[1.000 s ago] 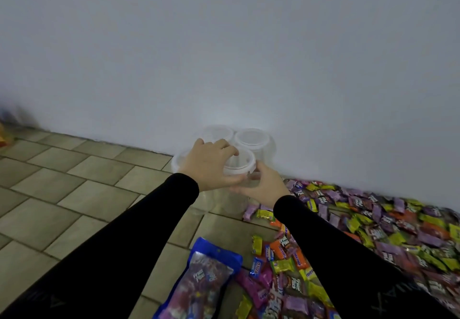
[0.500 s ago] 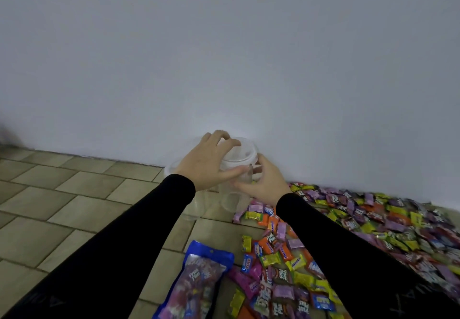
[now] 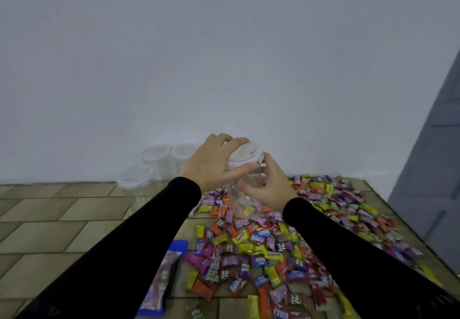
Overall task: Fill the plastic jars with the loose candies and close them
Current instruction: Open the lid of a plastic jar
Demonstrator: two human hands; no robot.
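A clear plastic jar (image 3: 245, 201) with a white lid (image 3: 246, 155) is held above the candy pile. My left hand (image 3: 214, 167) grips the lid from the left, fingers over its top and thumb across its side. My right hand (image 3: 270, 185) holds the jar's body from the right. The jar looks empty; candies show through its wall. Loose wrapped candies (image 3: 286, 241) in purple, yellow, orange and blue cover the tiled floor below and to the right. Three more lidded clear jars (image 3: 159, 160) stand by the wall to the left.
A blue candy bag (image 3: 161, 281) lies on the tiles under my left forearm. The white wall (image 3: 224, 57) rises right behind the jars. A grey surface (image 3: 433, 169) stands at the far right. Bare beige tiles (image 3: 62, 219) stretch to the left.
Both hands carried the jar away from the group by the wall, rightward, and it is now over the candy pile. The view has swung right, so the other jars now sit to the left.
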